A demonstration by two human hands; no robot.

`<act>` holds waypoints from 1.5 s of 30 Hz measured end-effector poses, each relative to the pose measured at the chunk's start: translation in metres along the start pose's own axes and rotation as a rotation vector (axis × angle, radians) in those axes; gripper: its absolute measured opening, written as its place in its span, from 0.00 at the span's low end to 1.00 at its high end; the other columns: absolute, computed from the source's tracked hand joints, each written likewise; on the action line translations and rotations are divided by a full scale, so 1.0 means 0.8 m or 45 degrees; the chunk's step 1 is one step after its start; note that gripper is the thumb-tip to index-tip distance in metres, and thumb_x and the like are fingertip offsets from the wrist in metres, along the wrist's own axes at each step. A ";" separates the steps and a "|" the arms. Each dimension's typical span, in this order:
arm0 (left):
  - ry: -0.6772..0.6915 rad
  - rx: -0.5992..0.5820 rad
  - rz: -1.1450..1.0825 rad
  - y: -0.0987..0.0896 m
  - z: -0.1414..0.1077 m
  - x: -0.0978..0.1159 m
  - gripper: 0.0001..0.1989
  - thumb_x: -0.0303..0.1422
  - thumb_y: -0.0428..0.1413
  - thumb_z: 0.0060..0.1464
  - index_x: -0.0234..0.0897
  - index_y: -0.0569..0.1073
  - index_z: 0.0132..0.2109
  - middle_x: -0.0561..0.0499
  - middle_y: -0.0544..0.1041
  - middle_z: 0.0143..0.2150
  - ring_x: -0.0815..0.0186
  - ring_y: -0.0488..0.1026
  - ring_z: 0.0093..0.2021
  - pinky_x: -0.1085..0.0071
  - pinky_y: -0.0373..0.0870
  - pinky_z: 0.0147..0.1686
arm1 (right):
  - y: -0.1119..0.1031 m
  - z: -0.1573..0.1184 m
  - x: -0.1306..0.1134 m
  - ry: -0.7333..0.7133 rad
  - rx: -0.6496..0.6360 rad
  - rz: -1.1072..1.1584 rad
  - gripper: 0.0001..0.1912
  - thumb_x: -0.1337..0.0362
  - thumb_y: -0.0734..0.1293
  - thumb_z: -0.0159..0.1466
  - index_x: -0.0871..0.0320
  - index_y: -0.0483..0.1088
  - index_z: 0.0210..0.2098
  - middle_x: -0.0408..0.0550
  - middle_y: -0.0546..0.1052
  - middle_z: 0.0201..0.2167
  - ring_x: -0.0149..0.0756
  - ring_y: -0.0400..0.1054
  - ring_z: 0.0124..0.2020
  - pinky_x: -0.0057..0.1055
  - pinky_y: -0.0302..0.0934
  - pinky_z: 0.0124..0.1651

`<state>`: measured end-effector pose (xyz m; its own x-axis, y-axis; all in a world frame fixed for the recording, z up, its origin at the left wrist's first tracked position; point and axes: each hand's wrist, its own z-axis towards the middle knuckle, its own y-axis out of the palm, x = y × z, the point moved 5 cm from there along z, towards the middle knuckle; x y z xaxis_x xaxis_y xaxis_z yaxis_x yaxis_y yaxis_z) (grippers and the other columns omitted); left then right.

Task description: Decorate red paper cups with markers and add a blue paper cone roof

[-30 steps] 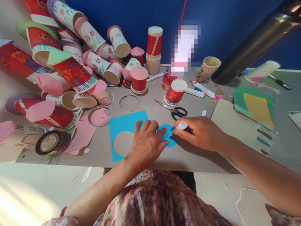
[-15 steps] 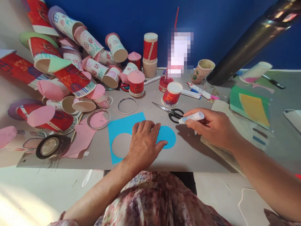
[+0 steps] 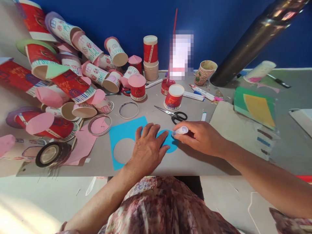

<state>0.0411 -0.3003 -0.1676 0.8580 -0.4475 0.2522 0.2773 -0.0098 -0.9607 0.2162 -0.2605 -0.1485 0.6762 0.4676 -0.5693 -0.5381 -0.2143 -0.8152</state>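
Observation:
My left hand lies flat with fingers apart, pressing on a blue paper disc and partly covering it. Beneath its wrist and fingers is a blue paper sheet with a round hole cut in it. In my right hand is a white glue stick, gripped between thumb and fingers. Its lower end meets the disc's right edge; whether it touches the paper I cannot tell. Black-handled scissors lie just beyond the glue stick. A small white cap is near my right hand.
Decorated paper cups are heaped at the left. Tape rings, a dark tape roll and pink paper lie nearby. A red cup stands behind the scissors, with markers beside it. A black tube leans at right.
My right hand has brought the glue stick left and down onto or close over the disc's right edge. My left hand stays flat on the paper. The view has shifted slightly.

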 end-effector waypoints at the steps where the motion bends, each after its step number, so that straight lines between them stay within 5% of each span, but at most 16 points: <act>1: -0.005 -0.002 0.006 0.000 0.000 0.000 0.21 0.37 0.60 0.65 0.43 0.75 0.63 0.39 0.73 0.64 0.43 0.63 0.67 0.39 0.60 0.64 | 0.002 0.001 0.000 -0.002 -0.006 -0.041 0.09 0.57 0.66 0.70 0.54 0.76 0.40 0.44 0.81 0.30 0.36 0.71 0.28 0.30 0.58 0.34; 7: -0.002 -0.009 0.026 0.001 -0.002 0.000 0.21 0.38 0.60 0.65 0.44 0.75 0.63 0.39 0.72 0.66 0.43 0.63 0.69 0.37 0.59 0.65 | -0.007 0.001 0.003 0.057 -0.072 -0.174 0.10 0.56 0.67 0.68 0.53 0.75 0.34 0.39 0.75 0.21 0.33 0.63 0.20 0.31 0.53 0.28; 11: -0.017 -0.017 0.005 0.002 -0.003 -0.001 0.21 0.38 0.60 0.65 0.43 0.75 0.63 0.39 0.73 0.66 0.43 0.64 0.68 0.36 0.59 0.65 | -0.012 -0.003 -0.001 0.062 0.023 -0.044 0.09 0.57 0.67 0.69 0.53 0.76 0.37 0.38 0.76 0.21 0.32 0.65 0.20 0.30 0.56 0.30; 16: -0.019 -0.022 0.002 0.003 -0.002 0.000 0.21 0.39 0.60 0.65 0.43 0.75 0.64 0.40 0.73 0.66 0.43 0.64 0.69 0.35 0.59 0.65 | 0.001 -0.010 -0.002 0.014 -0.058 -0.119 0.09 0.56 0.66 0.69 0.53 0.75 0.36 0.40 0.77 0.23 0.32 0.64 0.21 0.29 0.54 0.28; 21: -0.004 -0.018 0.007 0.002 -0.002 0.001 0.20 0.37 0.59 0.66 0.42 0.74 0.63 0.39 0.73 0.66 0.44 0.64 0.69 0.36 0.58 0.65 | -0.026 -0.017 0.012 0.200 0.096 0.014 0.10 0.55 0.67 0.67 0.53 0.77 0.37 0.39 0.74 0.19 0.33 0.65 0.19 0.30 0.57 0.27; 24: 0.023 -0.037 -0.006 0.002 -0.002 0.003 0.20 0.35 0.59 0.66 0.39 0.73 0.62 0.38 0.73 0.65 0.46 0.64 0.68 0.38 0.58 0.65 | -0.045 -0.019 0.024 0.282 0.234 0.119 0.13 0.55 0.67 0.68 0.53 0.78 0.45 0.41 0.78 0.22 0.36 0.71 0.22 0.31 0.61 0.28; 28: 0.016 -0.081 -0.049 -0.004 0.003 0.005 0.24 0.33 0.61 0.64 0.37 0.69 0.65 0.39 0.74 0.63 0.48 0.68 0.64 0.44 0.61 0.63 | -0.050 -0.015 0.036 0.193 0.298 -0.195 0.16 0.58 0.67 0.69 0.53 0.77 0.53 0.47 0.83 0.34 0.42 0.76 0.30 0.34 0.61 0.34; 31: -0.026 -0.167 -0.066 -0.010 0.011 0.004 0.25 0.34 0.62 0.63 0.37 0.69 0.65 0.40 0.74 0.60 0.48 0.69 0.61 0.48 0.64 0.60 | -0.043 -0.011 0.048 0.199 0.217 -0.528 0.19 0.63 0.65 0.69 0.53 0.75 0.58 0.53 0.83 0.47 0.47 0.78 0.40 0.35 0.58 0.33; 35: -0.065 -0.309 -0.047 -0.017 0.027 0.000 0.23 0.36 0.63 0.61 0.36 0.72 0.61 0.39 0.75 0.56 0.46 0.69 0.57 0.50 0.65 0.54 | -0.033 -0.009 0.059 0.249 0.031 -0.743 0.24 0.69 0.63 0.68 0.53 0.71 0.62 0.54 0.81 0.50 0.47 0.77 0.40 0.34 0.53 0.30; 38: -0.089 -0.378 -0.099 -0.020 0.039 -0.004 0.19 0.35 0.65 0.58 0.34 0.75 0.54 0.41 0.77 0.50 0.48 0.70 0.53 0.54 0.65 0.51 | -0.037 -0.011 0.053 0.212 0.037 -0.788 0.27 0.72 0.62 0.68 0.53 0.68 0.65 0.55 0.80 0.52 0.45 0.76 0.41 0.34 0.50 0.30; 45: -0.056 -0.383 -0.242 -0.020 0.047 -0.013 0.09 0.27 0.60 0.52 0.36 0.76 0.42 0.44 0.75 0.43 0.53 0.69 0.46 0.60 0.63 0.42 | -0.045 -0.018 0.029 0.185 0.122 -0.494 0.14 0.65 0.65 0.70 0.53 0.78 0.51 0.49 0.84 0.44 0.42 0.77 0.39 0.34 0.58 0.35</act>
<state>0.0444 -0.2618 -0.1506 0.8230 -0.3731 0.4282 0.2996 -0.3552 -0.8855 0.2582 -0.2540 -0.1334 0.8982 0.3705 -0.2367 -0.2691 0.0376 -0.9624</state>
